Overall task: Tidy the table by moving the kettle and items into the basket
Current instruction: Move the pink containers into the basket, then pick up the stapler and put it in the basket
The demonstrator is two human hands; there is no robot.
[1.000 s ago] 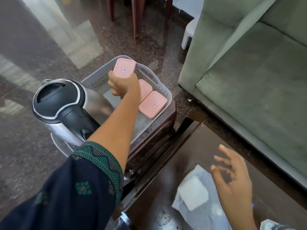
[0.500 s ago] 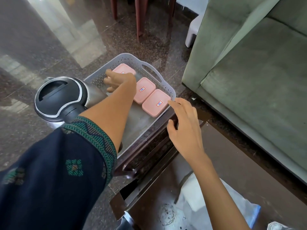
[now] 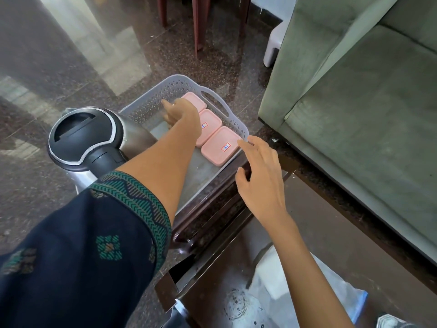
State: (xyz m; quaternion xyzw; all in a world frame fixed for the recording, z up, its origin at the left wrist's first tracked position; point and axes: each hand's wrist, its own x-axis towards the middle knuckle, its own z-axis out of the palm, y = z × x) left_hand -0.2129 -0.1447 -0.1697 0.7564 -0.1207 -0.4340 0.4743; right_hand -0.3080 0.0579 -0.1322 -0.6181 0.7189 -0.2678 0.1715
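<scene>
One grey basket (image 3: 151,107) holds three pink lidded boxes (image 3: 221,146) in a row along its right wall, and one kettle (image 3: 87,136) at its left end. Left hand (image 3: 183,113) over the farthest box, grip open, empty. Right hand (image 3: 261,176) at the near right rim, fingers spread, holding nothing.

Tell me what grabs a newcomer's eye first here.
Three pink lidded boxes lie in a row along the right side of the grey basket. A steel kettle with a black lid sits at the basket's left. The left hand reaches over the boxes; the right hand hovers by the near rim.
</scene>
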